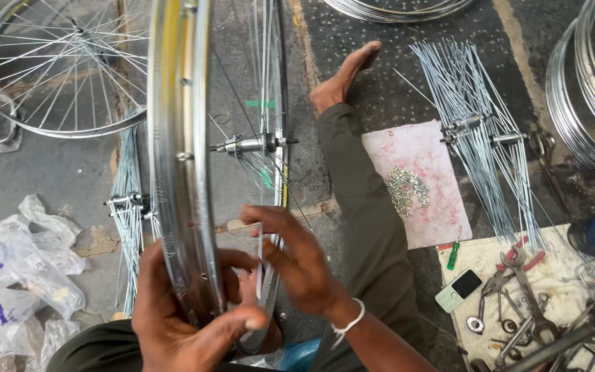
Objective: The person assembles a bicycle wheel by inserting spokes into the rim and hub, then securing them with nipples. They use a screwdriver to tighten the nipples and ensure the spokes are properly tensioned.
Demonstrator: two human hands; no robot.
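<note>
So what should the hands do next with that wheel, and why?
Probably seat the spoke into a rim hole: the right hand pinches it beside the rim, the left hand grips the rim steady, and nipples wait on the cloth.

Grey speckled concrete floor (cracked, worn yellow lines), even daylight.

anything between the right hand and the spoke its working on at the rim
Nothing visible does. The right hand pinches a spoke directly beside the rim, and the left hand grips the rim from below.
</note>
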